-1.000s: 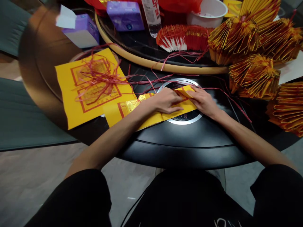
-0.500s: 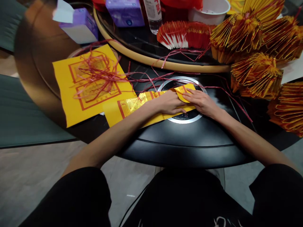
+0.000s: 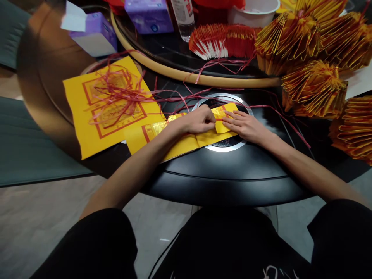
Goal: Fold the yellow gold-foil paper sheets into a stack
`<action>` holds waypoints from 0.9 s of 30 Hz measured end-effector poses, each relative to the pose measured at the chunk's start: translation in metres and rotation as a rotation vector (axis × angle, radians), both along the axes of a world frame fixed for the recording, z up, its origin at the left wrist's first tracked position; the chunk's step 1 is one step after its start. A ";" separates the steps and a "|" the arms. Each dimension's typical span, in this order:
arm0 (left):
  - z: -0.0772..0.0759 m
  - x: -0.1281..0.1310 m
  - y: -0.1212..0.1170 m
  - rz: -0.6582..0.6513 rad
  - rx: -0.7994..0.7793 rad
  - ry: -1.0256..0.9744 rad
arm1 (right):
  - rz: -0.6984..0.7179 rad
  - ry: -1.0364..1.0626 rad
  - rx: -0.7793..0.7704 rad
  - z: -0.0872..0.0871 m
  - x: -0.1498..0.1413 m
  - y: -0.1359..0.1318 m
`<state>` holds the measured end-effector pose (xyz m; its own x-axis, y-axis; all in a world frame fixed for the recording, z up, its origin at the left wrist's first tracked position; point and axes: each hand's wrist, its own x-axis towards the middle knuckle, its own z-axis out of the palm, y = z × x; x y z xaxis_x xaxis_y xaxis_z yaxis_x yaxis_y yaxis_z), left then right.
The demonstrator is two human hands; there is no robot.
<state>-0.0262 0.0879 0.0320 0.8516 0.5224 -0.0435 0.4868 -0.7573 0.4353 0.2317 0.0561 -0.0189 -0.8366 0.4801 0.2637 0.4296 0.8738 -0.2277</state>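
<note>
Head view: your left hand (image 3: 199,120) curls its fingers together, apparently pinching the folded yellow joss-paper strip (image 3: 186,141), while your right hand (image 3: 245,126), fingers slightly apart, presses it flat over the silver ring (image 3: 221,94) to steady the fold.

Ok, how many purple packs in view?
2: a purple-and-white tissue box at upper left, and a purple pack at the top edge, partly cut off by the frame. Others could be out of frame.

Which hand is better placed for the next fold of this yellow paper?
Probably the right hand: its fingers rest on the folded end, while the left hand pins the paper strip.
</note>
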 end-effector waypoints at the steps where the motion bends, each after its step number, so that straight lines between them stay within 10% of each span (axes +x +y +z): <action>1: -0.001 0.000 0.001 0.029 0.008 -0.018 | 0.006 -0.007 0.023 0.001 0.000 -0.001; 27: 0.019 -0.013 0.003 0.031 -0.246 0.222 | 0.157 -0.065 0.122 0.015 0.000 -0.010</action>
<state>-0.0396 0.0913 0.0508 0.7912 0.4982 -0.3546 0.6112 -0.6261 0.4842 0.2321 0.0462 -0.0039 -0.9157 0.3105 0.2552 0.2966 0.9505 -0.0921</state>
